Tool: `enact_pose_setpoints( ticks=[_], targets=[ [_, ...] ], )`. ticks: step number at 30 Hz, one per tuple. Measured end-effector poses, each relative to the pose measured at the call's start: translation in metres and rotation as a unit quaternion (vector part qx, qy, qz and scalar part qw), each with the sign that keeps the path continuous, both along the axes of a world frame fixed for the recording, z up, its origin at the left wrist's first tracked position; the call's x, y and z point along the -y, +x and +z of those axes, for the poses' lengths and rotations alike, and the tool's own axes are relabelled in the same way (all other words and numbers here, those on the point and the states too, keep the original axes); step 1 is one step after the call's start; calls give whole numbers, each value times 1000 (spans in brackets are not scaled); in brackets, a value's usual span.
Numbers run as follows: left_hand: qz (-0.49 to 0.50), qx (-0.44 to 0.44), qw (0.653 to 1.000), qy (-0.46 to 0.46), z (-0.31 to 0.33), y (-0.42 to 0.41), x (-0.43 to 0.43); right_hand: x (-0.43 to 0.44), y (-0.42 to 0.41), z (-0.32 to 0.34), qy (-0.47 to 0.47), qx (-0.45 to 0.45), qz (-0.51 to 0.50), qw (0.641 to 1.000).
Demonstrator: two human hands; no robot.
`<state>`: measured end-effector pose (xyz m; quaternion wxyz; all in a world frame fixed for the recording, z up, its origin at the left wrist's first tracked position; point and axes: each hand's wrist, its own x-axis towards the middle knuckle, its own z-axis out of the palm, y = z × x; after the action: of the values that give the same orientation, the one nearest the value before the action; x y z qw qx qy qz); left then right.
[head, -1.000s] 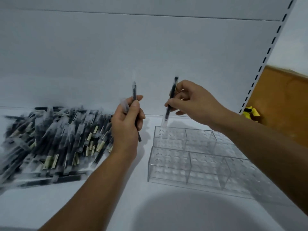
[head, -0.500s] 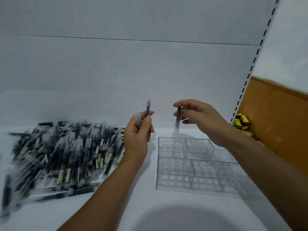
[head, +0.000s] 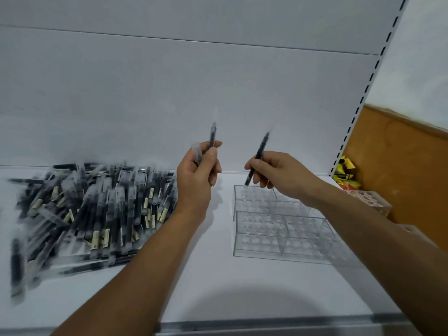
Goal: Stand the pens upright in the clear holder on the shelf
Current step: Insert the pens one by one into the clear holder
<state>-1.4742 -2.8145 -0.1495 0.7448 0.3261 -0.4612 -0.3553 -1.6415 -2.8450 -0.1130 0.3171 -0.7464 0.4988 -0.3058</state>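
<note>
While both forearms reach in over the grey front lip [head: 242, 327] of the white shelf [head: 218, 275], both hands are raised above its surface.

1. Loose pens [head: 97, 209]: a large heap of dark-bodied, clear-capped pens lies flat on the left part of the shelf, many with pale labels. The heap is blurred, so no count is possible.
2. Clear holder [head: 266, 241]: it stands on the right part of the shelf, well apart from the heap. Clear walls divide it into compartments in a front row and a back row, with dimpled floors.
3. Left hand [head: 197, 175]: it is held between heap and holder. The fingers are curled round a small bundle of pens [head: 212, 134], with the thumb pressed against them. One dark pen stands near upright above the thumb, and a clear end projects beside it.
4. Right hand [head: 278, 173]: thumb and fingertips pinch a single pen [head: 260, 151] at mid-body. The pen is tilted, top leaning right, lower end over the back-left compartment. Contact with the holder cannot be determined.
5. Far right: a smaller clear rack [head: 371, 202] and yellow packets [head: 345, 170] sit by a brown wall [head: 400, 166].
6. Rear: a white back panel [head: 169, 93] and a slotted upright [head: 363, 93].
</note>
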Motion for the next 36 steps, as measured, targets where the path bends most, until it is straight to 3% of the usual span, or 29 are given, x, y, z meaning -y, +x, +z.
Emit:
enact_pose_setpoints(
  ticks=[6,12,18,24,29,36],
  targets=[
    [-1,-6,1000,9,1,-4,3,0,4,2,-5,-26,3,1000],
    [-2,16,1000,15,-2,0,2,3,10,-5,-41,-183,6,982],
    [-8,22,1000,18,-1,-2,2,10,2,-3,27,-177,23,984],
    [-8,40,999,18,-3,-4,3,14,-4,-4,10,-269,83,959],
    [-2,34,999,24,-3,0,4,20,-27,10,52,-313,108,942],
    [-1,43,998,35,-5,1,5,36,-22,-2,0,-303,114,946]
  ],
)
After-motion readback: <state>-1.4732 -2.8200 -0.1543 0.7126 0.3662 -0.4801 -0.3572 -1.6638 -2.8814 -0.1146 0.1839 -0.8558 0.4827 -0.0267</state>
